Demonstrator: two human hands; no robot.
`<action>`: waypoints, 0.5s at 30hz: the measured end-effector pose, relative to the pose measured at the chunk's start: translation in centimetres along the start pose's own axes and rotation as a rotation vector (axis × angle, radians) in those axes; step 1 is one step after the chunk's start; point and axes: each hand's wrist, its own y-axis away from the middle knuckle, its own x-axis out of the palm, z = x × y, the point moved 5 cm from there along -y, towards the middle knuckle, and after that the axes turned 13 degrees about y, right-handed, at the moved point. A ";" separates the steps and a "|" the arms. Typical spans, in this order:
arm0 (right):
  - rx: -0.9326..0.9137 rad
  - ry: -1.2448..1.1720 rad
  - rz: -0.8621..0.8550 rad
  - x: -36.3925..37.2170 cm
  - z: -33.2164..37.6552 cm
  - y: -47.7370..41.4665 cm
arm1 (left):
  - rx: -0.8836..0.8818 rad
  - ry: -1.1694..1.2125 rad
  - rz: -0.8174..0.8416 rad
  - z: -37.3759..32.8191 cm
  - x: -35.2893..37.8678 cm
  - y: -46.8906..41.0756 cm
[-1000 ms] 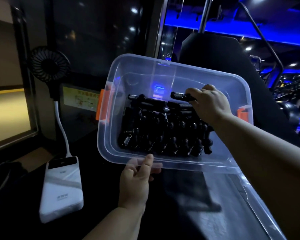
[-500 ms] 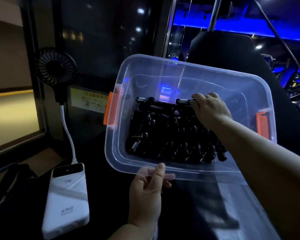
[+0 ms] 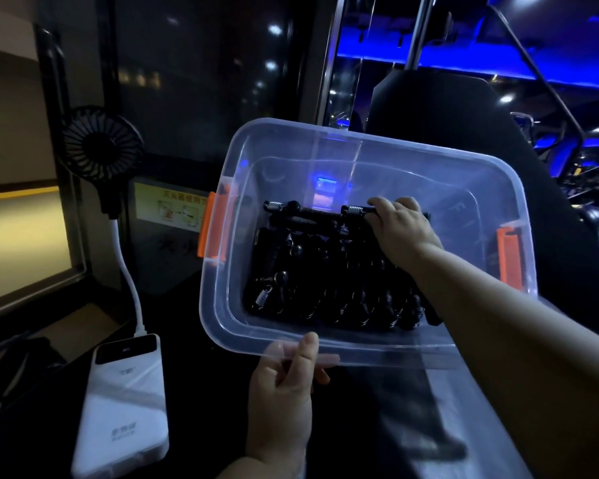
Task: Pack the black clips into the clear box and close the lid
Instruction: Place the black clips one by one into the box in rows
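Here, left hand [image 3: 284, 392] grips the clear box [image 3: 377, 139]; right hand [image 3: 402, 234] clasps a black clip [image 3: 355, 211] inside.

- One clear box [image 3: 395, 167].
- Two orange latches [image 3: 211, 233], one on each short end of the box.
- Black clips [image 3: 325, 271]: a dense heap of many inside the box, too dark and too tangled for an exact count. One of them is set apart from the heap, in the grip of the right hand.
- Silver springs [image 3: 275, 205] on the clips: at least three show plainly, and the rest are too dim to number.
- Two hands: the left hand [image 3: 284, 385] and the right hand [image 3: 403, 229].
- One white power bank [image 3: 125, 409] on the tabletop [image 3: 32, 444].
- One small black fan [image 3: 101, 146].
- One white stalk [image 3: 128, 271] between fan and power bank.
- One yellow label [image 3: 170, 205].
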 end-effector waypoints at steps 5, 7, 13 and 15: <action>-0.029 0.143 -0.052 -0.5 -0.1 0.2 | 0.034 -0.016 -0.008 -0.5 0.2 0.1; -0.019 0.210 -0.062 -0.8 -0.3 0.5 | 0.039 -0.017 -0.005 -0.5 0.3 0.0; 0.032 0.190 -0.098 -2.3 -0.9 2.1 | 0.052 -0.027 0.023 -0.7 0.5 0.0; 0.083 0.149 -0.121 -3.1 -1.6 3.2 | 0.043 -0.029 0.021 -0.7 0.5 -0.1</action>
